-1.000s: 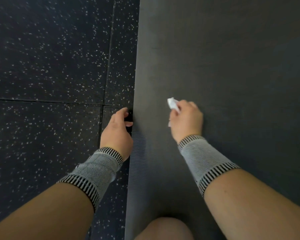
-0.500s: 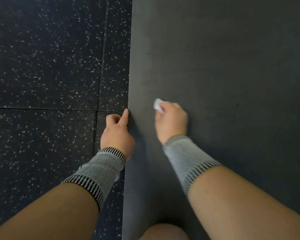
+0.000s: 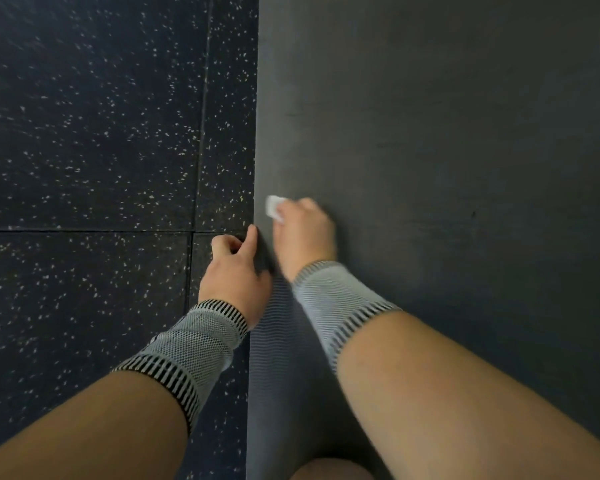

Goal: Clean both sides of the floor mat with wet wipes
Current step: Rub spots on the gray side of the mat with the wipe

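A dark grey floor mat [image 3: 447, 150] covers the right half of the view, its left edge running straight up and down. My right hand [image 3: 303, 233] grips a small white wet wipe [image 3: 273, 206] and presses it on the mat close to that edge; the hand is blurred. My left hand [image 3: 234, 271] sits at the mat's left edge, thumb along the edge and fingers curled on the floor side; whether the fingers reach under the mat is hidden. Both wrists wear grey knit sleeves with black-striped cuffs.
Black speckled rubber floor tiles [image 3: 84, 150] fill the left half, with seams crossing near my left hand. My knee [image 3: 329, 471] shows at the bottom edge on the mat.
My right hand has slid the wipe leftward across the mat toward its left edge. My left hand has stayed at the edge, its thumb now lying along it.
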### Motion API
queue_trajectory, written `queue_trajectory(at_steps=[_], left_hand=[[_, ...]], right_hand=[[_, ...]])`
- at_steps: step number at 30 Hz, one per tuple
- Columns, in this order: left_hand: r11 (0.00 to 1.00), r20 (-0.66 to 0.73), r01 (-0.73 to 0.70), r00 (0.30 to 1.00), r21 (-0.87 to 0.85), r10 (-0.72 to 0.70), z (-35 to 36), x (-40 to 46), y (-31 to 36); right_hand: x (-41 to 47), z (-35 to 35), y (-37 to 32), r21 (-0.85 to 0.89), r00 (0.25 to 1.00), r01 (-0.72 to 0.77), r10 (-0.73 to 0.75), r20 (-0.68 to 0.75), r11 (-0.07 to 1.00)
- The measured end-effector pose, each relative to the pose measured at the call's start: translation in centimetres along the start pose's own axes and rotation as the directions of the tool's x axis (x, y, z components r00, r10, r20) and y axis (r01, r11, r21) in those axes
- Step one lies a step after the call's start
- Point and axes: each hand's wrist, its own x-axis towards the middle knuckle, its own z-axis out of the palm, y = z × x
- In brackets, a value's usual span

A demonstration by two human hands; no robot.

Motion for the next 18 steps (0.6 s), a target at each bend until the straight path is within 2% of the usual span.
queue_trajectory(at_steps=[2, 4, 6, 7, 8, 9, 10, 11, 12, 14, 16, 18], left_hand=[[1.0, 0.014, 0.005, 1.0, 0.012, -0.005, -0.3, -0.1, 0.4], [0.998, -0.01, 0.009, 1.0, 0.063, -0.009, -0.3, -0.5, 1.1], [0.975, -0.111, -0.09, 0.987, 0.204, 0.115, -0.2, -0.7, 2.3], [0.956, -0.134, -0.153, 0.972, 0.251, 0.19, -0.2, -0.4, 3.1], [0.943, -0.116, -0.211, 0.962, 0.258, 0.247, 0.0, -0.1, 4.2], [0.934, -0.064, -0.264, 0.956, 0.242, 0.287, 0.3, 0.1, 5.6], [0.926, -0.008, -0.303, 0.95, 0.224, 0.312, 0.9, 0.2, 7.0], [0.924, 0.035, -0.317, 0.948, 0.213, 0.317, 1.5, 0.2, 8.1], [0.927, 0.049, -0.314, 0.949, 0.206, 0.31, 1.8, 0.2, 8.8], [0.935, 0.043, -0.293, 0.956, 0.2, 0.29, 2.3, 0.3, 8.9], [0.926, 0.072, -0.299, 0.954, 0.23, 0.29, 2.3, 0.1, 8.5], [0.919, 0.1, -0.288, 0.957, 0.27, 0.271, 2.4, -0.2, 9.2]], right_hand=[[0.8, 0.5, -0.6, -0.037, 0.995, 0.088, -0.086, 0.053, 0.995], [1.3, -1.6, 2.6, -0.137, 0.999, 0.027, -0.023, 0.033, 0.99], [0.7, -5.5, 8.2, -0.175, 0.976, -0.187, 0.163, -0.143, 0.967], [0.0, -7.5, 10.6, -0.157, 0.927, -0.329, 0.286, -0.243, 0.931], [-0.7, -8.8, 11.9, -0.141, 0.869, -0.446, 0.39, -0.304, 0.884], [-1.2, -9.2, 12.2, -0.149, 0.842, -0.493, 0.428, -0.33, 0.857], [-1.3, -8.5, 11.2, -0.155, 0.864, -0.459, 0.399, -0.307, 0.875], [-1.2, -7.2, 9.8, -0.138, 0.915, -0.37, 0.335, -0.224, 0.919], [-1.2, -5.8, 8.2, -0.096, 0.962, -0.256, 0.243, -0.127, 0.962], [-1.6, -4.5, 6.4, 0.01, 0.995, -0.098, 0.098, 0.026, 0.995], [-1.7, -6.0, 8.8, -0.076, 0.996, -0.081, 0.078, -0.033, 0.994], [-1.6, -9.0, 13.5, -0.156, 0.959, -0.228, 0.193, -0.208, 0.961]])
